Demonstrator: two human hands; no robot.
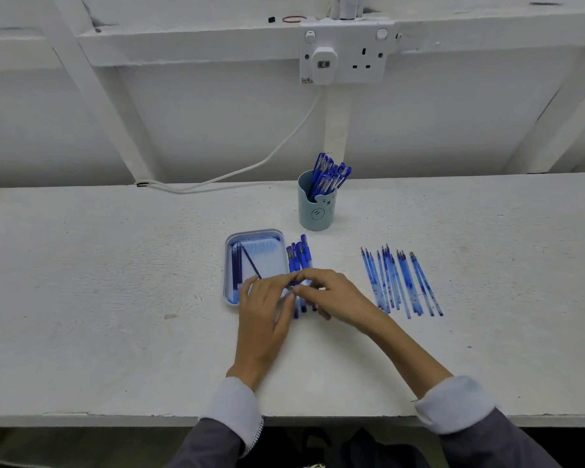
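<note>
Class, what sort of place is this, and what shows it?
Likely a pen-assembly workbench: rough white painted table, white double wall socket above, row of clear blue pen tubes, left hand and right hand gripping a blue pen.

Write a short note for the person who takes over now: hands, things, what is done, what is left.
Both the left hand and the right hand pinch one blue pen with their fingers, above the table.
A row of pens lies beside the tray, which holds dark refills; clear barrels lie at the right; the cup behind holds capped pens.
Done, it seems: the row of pens. Left, probably: the pen in hand, then the clear barrels.
</note>
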